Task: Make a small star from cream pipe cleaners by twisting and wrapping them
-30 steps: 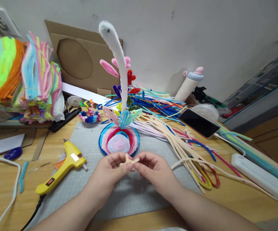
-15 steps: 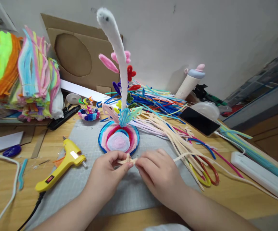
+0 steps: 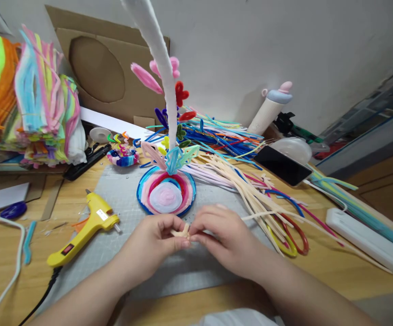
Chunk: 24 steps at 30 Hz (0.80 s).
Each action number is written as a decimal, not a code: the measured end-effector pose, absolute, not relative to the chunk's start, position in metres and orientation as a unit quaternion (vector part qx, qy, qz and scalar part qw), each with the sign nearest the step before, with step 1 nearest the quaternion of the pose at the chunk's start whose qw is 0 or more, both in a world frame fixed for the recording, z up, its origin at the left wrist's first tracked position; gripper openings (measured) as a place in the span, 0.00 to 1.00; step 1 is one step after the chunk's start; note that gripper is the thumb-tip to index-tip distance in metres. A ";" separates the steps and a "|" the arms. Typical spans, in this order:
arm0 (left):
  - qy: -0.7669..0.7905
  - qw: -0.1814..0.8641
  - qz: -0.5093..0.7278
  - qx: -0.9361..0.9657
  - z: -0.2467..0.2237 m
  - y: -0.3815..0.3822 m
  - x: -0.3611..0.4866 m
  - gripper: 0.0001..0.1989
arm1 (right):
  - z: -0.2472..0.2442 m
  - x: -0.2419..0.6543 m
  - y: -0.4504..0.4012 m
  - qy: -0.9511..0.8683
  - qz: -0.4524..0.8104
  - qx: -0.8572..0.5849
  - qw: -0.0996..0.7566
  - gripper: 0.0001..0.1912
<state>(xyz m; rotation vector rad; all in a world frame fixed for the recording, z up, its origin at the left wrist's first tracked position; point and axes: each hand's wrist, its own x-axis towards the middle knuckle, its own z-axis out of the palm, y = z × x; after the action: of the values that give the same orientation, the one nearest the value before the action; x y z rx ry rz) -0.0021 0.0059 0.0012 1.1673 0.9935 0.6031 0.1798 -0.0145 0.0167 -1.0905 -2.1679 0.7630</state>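
Note:
Between my two hands is a small piece of bent cream pipe cleaner (image 3: 184,232), mostly covered by fingers. My left hand (image 3: 155,240) pinches it between thumb and forefinger. From the other side my right hand (image 3: 225,237) is closed on the same piece, its fingertips against my left thumb. A long cream strand (image 3: 261,213) runs off to the right from behind my right hand. Just beyond the hands lies a round coiled disc (image 3: 165,198) in blue, pink and red. Behind it rises a white fuzzy stem (image 3: 162,59) with coloured loops and petals around it.
A yellow glue gun (image 3: 88,231) lies on the grey cutting mat (image 3: 169,280) at left. Loose cream pipe cleaners (image 3: 251,194), a phone (image 3: 282,165) and a white power strip (image 3: 369,244) are at right. Bundled pipe cleaners (image 3: 40,90) and cardboard (image 3: 138,68) stand behind.
The view has shifted, so the stem's top is cut off. My fingers have moved slightly on the cream piece, and my right hand's thumb now shows more below it.

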 end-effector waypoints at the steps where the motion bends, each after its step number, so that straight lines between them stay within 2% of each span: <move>1: 0.435 0.691 0.251 0.520 0.001 0.006 -0.003 0.06 | 0.018 0.181 -0.013 -0.780 0.357 -0.414 0.306 0.04; 4: 0.402 0.739 0.230 0.489 0.000 0.006 -0.006 0.08 | 0.017 0.182 -0.009 -0.656 0.531 -0.422 0.331 0.02; 7: 0.366 0.786 0.235 0.440 -0.001 0.007 -0.007 0.11 | 0.012 0.180 -0.009 -0.584 0.605 -0.408 0.356 0.01; 14: 0.321 0.821 0.308 0.357 -0.003 0.004 -0.004 0.11 | -0.001 0.165 -0.016 -0.543 0.587 -0.400 0.448 0.04; 16: 0.332 0.815 0.320 0.351 -0.004 0.003 -0.004 0.10 | -0.003 0.161 -0.017 -0.507 0.614 -0.397 0.457 0.02; 20: 0.350 0.781 0.356 0.375 -0.005 0.001 -0.003 0.11 | -0.006 0.157 -0.019 -0.456 0.636 -0.400 0.477 0.09; 24: 0.365 0.762 0.378 0.377 -0.004 0.000 -0.001 0.11 | -0.008 0.156 -0.019 -0.407 0.635 -0.424 0.501 0.09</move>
<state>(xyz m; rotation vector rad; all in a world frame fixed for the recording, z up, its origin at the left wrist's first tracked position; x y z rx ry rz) -0.0006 -0.0003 -0.0036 0.8211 0.7942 0.8227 0.1561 -0.0187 -0.0081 -1.0251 -0.9830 1.5347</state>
